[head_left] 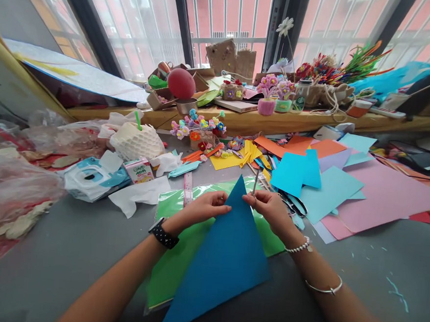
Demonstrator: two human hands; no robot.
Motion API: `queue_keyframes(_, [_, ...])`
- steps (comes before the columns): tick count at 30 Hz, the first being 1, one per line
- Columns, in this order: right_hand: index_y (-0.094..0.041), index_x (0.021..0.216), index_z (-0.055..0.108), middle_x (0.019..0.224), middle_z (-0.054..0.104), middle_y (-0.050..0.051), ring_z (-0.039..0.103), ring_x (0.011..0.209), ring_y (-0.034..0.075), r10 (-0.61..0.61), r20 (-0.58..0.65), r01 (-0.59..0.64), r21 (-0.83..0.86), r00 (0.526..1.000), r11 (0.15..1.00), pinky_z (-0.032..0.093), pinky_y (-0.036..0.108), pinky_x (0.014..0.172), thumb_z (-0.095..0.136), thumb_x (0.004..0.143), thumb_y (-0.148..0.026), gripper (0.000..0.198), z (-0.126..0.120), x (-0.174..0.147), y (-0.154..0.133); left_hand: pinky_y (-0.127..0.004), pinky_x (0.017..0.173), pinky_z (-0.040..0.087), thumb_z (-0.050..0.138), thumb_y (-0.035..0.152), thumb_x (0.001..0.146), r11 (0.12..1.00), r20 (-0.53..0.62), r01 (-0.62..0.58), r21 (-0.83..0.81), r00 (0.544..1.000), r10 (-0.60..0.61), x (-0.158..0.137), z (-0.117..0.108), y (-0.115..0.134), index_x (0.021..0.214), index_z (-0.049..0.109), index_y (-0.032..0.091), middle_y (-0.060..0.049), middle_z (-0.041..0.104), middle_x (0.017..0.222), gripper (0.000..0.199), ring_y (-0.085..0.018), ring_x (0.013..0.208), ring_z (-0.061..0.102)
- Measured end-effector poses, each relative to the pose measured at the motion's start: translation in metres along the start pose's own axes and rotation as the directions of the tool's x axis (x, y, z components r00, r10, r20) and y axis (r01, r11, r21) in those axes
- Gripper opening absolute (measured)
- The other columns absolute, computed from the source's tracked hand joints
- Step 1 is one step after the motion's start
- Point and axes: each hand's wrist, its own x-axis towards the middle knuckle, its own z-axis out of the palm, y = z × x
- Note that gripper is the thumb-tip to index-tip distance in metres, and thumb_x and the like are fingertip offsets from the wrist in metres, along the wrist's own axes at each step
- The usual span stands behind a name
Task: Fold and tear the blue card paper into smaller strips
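Note:
A large sheet of blue paper (226,260), folded or cut to a point at the top, stands tilted in front of me. My left hand (208,204) pinches its left edge below the tip, thumb on the near side. By the right edge, my right hand (270,209) is closed around a slim grey metal tool (255,182) pointing upward; its lower part is hidden by the fingers, so its kind is unclear. Beneath the blue sheet lies a green paper pack (179,256) in a clear sleeve. A ruler (188,188) rests on that pack's far part.
Black-handled scissors (295,204) lie right of my right hand, beside light-blue sheets (332,193) and a big pink sheet (385,192). Wet wipes (88,176), crumpled tissue (139,195) and plastic bags (14,186) are on the left. Behind stands a crowded windowsill (239,126).

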Motion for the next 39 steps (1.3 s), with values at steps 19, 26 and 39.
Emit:
queue_keyframes(19, [-0.017,0.053,0.039,0.053,0.043,0.000,0.038,0.051,0.010,-0.090,0.462,0.280,-0.361,0.882,0.890,0.028,0.024,0.049,0.018,0.065,-0.076,0.064,-0.009,-0.006,0.001,-0.021,0.053,0.027,0.047,0.040,0.077,0.989,-0.243,-0.148,-0.002,0.959,0.143,-0.004,-0.001,0.004,0.060,0.040,0.016,0.004,0.030,0.059,0.030,-0.008,0.057,0.032])
queue_keyframes(26, [-0.017,0.053,0.035,0.054,0.037,-0.002,0.032,0.051,0.009,-0.078,0.530,0.323,-0.389,0.845,0.863,0.023,0.023,0.047,0.014,0.062,-0.078,0.065,-0.007,-0.007,0.005,-0.021,0.052,0.026,0.047,0.038,0.076,0.981,-0.227,-0.190,0.038,0.955,0.194,-0.004,0.002,0.002,0.056,0.036,0.016,0.004,0.030,0.058,0.031,-0.008,0.056,0.031])
queue_keyframes(39, [-0.017,0.052,0.030,0.052,0.030,-0.004,0.026,0.051,0.008,-0.116,0.542,0.354,-0.358,0.832,0.864,0.019,0.024,0.046,0.025,0.068,-0.072,0.058,-0.006,-0.007,0.008,-0.021,0.048,0.025,0.046,0.039,0.074,0.986,-0.212,-0.164,0.030,0.963,0.167,-0.004,0.003,0.004,0.053,0.034,0.016,0.005,0.029,0.055,0.034,-0.008,0.052,0.030])
